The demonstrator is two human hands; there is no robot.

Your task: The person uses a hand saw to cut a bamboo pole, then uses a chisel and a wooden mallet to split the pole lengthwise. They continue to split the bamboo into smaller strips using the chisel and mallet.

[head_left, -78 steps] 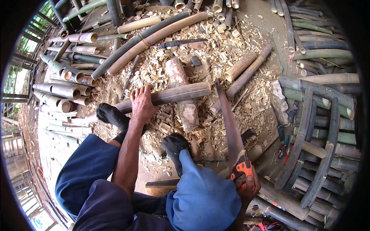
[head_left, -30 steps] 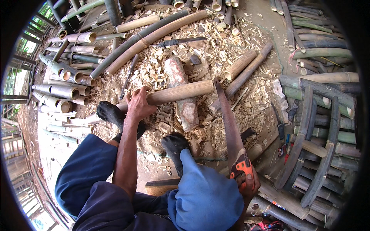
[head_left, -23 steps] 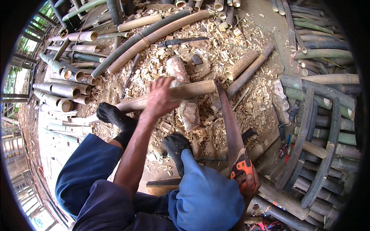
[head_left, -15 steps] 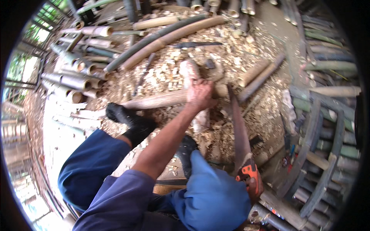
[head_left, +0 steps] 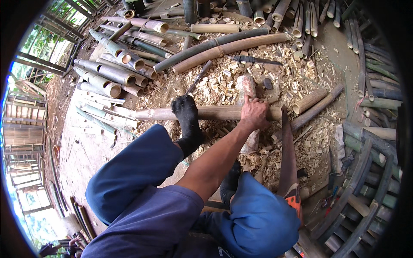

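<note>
The left hand (head_left: 256, 115) is gripping the bamboo pole (head_left: 221, 112) with its fingers beside the handsaw (head_left: 288, 159), a black-socked foot (head_left: 186, 112) pressing farther left, apparently steadying it across the log (head_left: 246, 86); whether the hidden right hand's fingers are gripping, I cannot tell.

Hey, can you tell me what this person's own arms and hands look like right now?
The left hand is bare, with no glove or wristwatch visible. A plain navy sleeve leaves the left forearm uncovered. The right hand is hidden.
</note>
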